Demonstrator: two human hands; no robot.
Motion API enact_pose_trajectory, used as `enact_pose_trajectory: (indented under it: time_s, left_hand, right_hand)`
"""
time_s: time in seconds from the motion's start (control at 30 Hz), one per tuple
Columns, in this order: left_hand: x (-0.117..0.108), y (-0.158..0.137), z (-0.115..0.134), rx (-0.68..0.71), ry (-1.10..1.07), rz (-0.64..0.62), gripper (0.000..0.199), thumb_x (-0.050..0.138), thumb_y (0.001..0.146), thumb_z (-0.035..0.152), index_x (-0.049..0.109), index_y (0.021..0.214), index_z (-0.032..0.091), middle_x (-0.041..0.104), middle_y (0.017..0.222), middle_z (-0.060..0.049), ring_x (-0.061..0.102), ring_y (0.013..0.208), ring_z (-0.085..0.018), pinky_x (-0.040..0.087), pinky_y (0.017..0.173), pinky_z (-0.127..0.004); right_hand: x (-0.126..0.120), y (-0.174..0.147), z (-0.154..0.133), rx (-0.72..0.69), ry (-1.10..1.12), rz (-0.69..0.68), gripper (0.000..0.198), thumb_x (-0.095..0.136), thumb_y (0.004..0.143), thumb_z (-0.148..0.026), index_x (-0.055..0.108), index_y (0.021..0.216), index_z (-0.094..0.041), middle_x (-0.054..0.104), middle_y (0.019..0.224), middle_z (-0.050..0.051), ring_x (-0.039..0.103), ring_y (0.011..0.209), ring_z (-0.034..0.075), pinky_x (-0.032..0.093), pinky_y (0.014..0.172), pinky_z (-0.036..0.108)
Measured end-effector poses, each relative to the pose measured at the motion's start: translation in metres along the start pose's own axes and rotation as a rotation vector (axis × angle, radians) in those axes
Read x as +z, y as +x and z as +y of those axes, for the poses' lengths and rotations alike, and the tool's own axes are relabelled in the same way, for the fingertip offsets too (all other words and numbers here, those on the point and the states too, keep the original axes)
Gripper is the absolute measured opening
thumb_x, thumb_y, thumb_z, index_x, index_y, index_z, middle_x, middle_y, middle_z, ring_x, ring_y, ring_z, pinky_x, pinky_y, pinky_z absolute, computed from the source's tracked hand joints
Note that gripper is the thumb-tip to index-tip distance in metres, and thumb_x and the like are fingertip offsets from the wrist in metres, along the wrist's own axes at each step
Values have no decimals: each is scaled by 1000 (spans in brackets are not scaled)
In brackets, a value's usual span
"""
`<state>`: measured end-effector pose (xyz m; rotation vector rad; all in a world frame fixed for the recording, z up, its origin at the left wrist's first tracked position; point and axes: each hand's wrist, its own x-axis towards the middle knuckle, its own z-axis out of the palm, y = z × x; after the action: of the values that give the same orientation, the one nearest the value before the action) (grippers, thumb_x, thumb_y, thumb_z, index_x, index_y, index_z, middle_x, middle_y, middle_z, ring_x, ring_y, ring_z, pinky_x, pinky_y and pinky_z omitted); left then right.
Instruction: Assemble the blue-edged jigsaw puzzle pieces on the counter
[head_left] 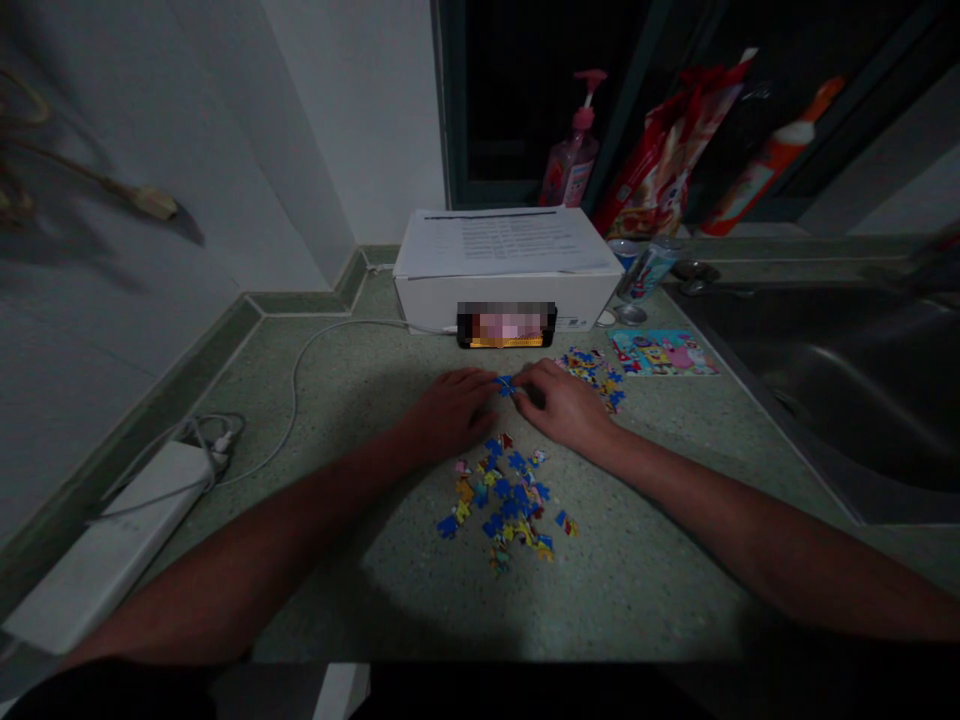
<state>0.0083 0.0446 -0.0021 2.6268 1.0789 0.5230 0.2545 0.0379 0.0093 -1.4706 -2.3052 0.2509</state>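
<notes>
Reference point: the phone (507, 328), standing just in front of the white box (431, 302). I watch from my remote post through the head camera. Left hand (448, 412): on the near side of the phone, slightly left; forearm slanting inward, back of the hand up, fingers stretched to the right, thumb spread away toward the person. Right hand (566, 402): near side of the phone, slightly right; forearm coming in from the opposite side, wrist low, fingers curled inward. The fingertips of both meet at some blue puzzle pieces (506, 386), directly on the near side of the phone. (I cannot tell whether either hand pinches the pieces or merely presses them down.) The hands are close together, the blue pieces between them. Loose pile (516, 500): farther out from the phone on its near side, between the forearms. Second pile (585, 370): right of the phone, partly behind the right hand. Picture card (664, 353): farther right of the phone.
</notes>
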Motion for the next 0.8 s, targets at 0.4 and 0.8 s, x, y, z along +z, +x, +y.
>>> enact_pose_trajectory:
  time_s: [0.4,0.8]
  left_hand:
    - [7,-4,-7,102,-22,219,20,63,105,18,75,119,26,82,121,-5,75,115,-25,65,104,-50]
    - [1,-5,-1,54,-58,270,18,61,108,31,78,105,31,83,111,-3,76,105,-26,66,94,-50]
  right_hand:
    - [4,-1,4,-226,203,78,20,67,104,-29,78,119,-24,77,112,10,73,91,25,59,80,40]
    - [6,2,3,-211,365,112,16,62,105,-31,76,110,-25,77,105,9,72,93,25,56,82,41]
